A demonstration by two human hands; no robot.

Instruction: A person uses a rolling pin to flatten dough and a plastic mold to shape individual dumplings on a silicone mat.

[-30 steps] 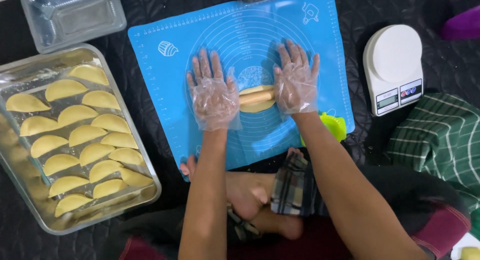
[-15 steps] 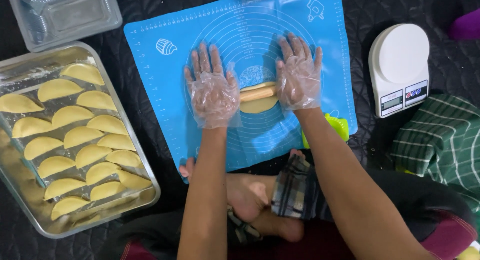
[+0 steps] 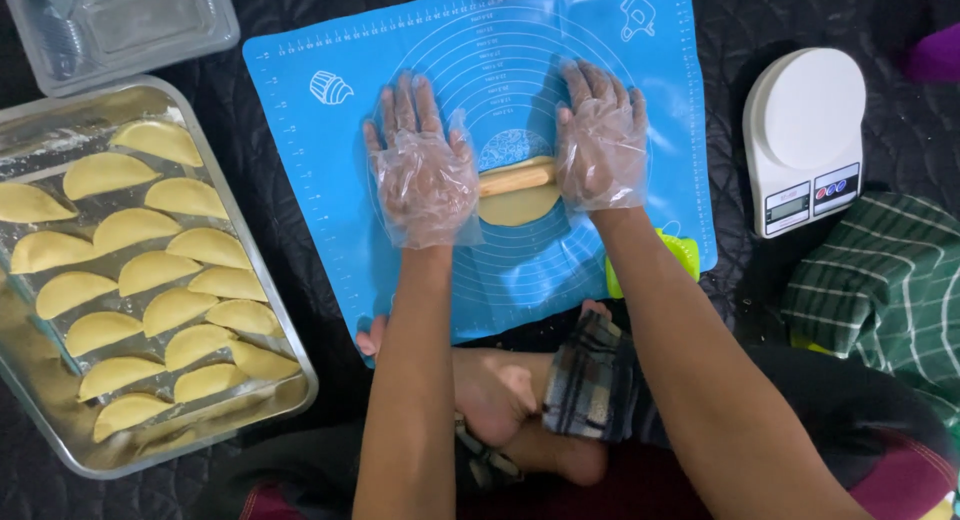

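The rolling pin (image 3: 515, 178) has been pushed slightly forward over the dough (image 3: 517, 205); it is pressed under the flat, open palms of the left hand (image 3: 422, 170) and right hand (image 3: 600, 140).

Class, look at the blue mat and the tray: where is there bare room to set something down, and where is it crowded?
Free: the blue mat left of the left hand, and its near strip below the dough. Crowded: the metal tray, packed with folded pastries, and mid-mat between both hands, right hand, on the rolling pin.

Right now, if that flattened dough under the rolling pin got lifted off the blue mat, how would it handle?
The dough looks thin, so it would probably flop and stretch. Pressed onto the blue mat by the rolling pin, it may cling and tear.
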